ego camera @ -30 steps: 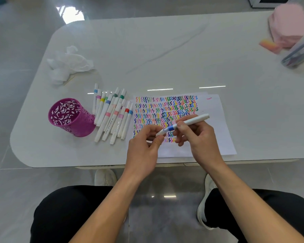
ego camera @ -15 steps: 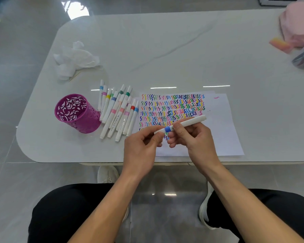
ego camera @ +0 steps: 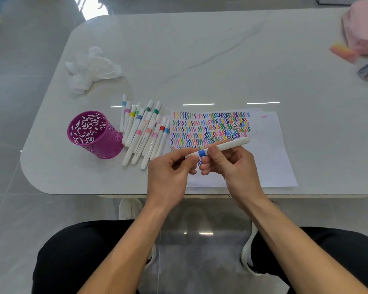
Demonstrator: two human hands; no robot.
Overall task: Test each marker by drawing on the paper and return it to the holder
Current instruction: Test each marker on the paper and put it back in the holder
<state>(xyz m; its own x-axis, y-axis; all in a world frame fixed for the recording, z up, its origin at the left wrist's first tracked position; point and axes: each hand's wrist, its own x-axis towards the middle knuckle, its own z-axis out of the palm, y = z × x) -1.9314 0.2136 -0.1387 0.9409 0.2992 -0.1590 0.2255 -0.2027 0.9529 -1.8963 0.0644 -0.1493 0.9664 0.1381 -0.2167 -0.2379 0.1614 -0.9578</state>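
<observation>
Marker (ego camera: 232,144), white plastic with blue band, is grasped by right hand (ego camera: 238,168); cap end is pinched by left hand (ego camera: 168,177).

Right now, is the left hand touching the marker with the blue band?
Touching. The head view shows the left hand pinching the marker at its cap end, while the right hand grips its barrel.

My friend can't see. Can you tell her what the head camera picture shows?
The left hand and right hand both hold a white marker with a blue band above a paper full of colourful squiggles. More markers lie on the white table beside a purple holder.
</observation>
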